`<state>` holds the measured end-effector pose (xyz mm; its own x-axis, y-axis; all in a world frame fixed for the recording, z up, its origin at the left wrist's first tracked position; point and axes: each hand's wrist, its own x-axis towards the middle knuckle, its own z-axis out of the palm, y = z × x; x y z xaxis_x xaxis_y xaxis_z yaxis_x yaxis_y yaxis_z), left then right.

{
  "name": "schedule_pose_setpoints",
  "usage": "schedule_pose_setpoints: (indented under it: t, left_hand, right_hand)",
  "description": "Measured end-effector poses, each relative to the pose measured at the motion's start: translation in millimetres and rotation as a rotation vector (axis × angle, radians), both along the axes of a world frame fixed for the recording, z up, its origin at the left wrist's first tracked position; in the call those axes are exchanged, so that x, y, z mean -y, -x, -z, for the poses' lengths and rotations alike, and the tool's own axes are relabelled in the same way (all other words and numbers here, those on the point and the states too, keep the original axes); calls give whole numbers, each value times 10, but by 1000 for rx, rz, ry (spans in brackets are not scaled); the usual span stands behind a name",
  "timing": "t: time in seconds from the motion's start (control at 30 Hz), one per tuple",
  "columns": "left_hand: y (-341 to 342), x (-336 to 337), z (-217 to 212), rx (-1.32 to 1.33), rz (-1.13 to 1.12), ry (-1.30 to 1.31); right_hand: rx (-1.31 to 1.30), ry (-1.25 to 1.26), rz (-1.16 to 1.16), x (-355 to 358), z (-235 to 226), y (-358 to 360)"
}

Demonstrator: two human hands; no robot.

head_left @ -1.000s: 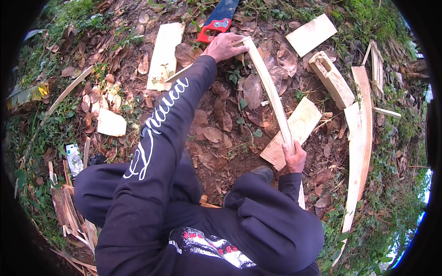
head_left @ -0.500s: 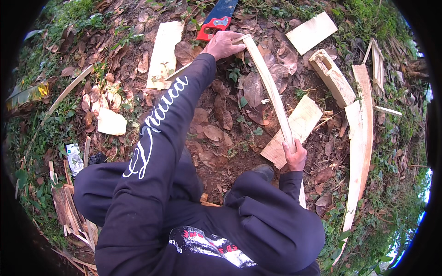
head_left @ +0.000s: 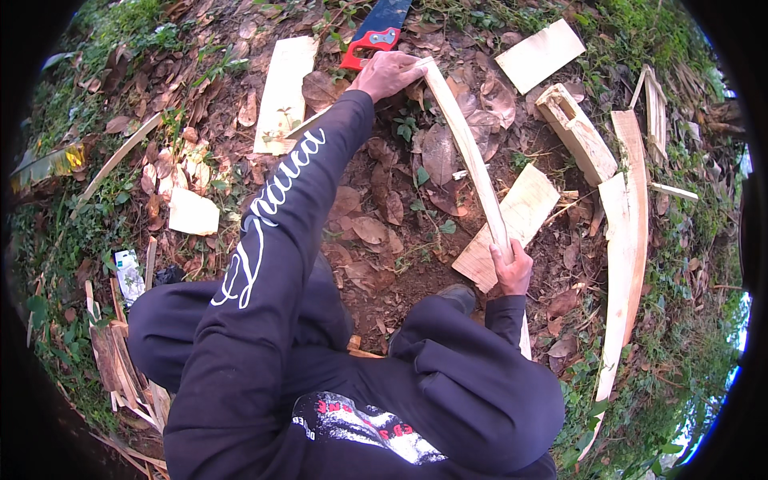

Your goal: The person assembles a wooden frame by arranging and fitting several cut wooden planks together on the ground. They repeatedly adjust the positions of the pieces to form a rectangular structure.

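Observation:
A long, pale wooden strip (head_left: 466, 136) slants across the middle over the leaf-covered ground. My left hand (head_left: 388, 76) is closed at its far end, thumb and fingers against the wood. Part of another thin stick (head_left: 306, 124) shows beside my left forearm; whether it runs on into that hand is hidden by the sleeve. Nearer to me, my right hand (head_left: 512, 268) wraps round the long strip, whose near end carries on past the wrist. Beneath the strip, by my right hand, lies a flat board (head_left: 524, 210). Just beyond my left hand rests a handsaw (head_left: 376, 38) with a red handle.
Boards lie at the far left (head_left: 286, 88) and far right (head_left: 541, 56). A hollowed wooden block (head_left: 578, 134) and long planks (head_left: 626, 240) sit to the right. A small wood piece (head_left: 194, 212), a white packet (head_left: 129, 274) and split sticks (head_left: 120, 360) are on the left.
My left hand has shifted very slightly at the strip's far end. The right hand and the strip stay almost still.

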<state>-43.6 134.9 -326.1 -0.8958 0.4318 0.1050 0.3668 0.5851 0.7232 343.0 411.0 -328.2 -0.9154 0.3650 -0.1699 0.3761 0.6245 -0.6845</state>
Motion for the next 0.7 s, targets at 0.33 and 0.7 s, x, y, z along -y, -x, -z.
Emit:
schedule_pose_setpoints:
  t: [0.33,0.7]
  left_hand:
    - [33,17,47,-4,10,13]
    - [74,-23,53,43,-26,-8]
  right_hand:
    - [-17,0,2,7,24,6]
    - [-28,-21,-3,-19,-57,12]
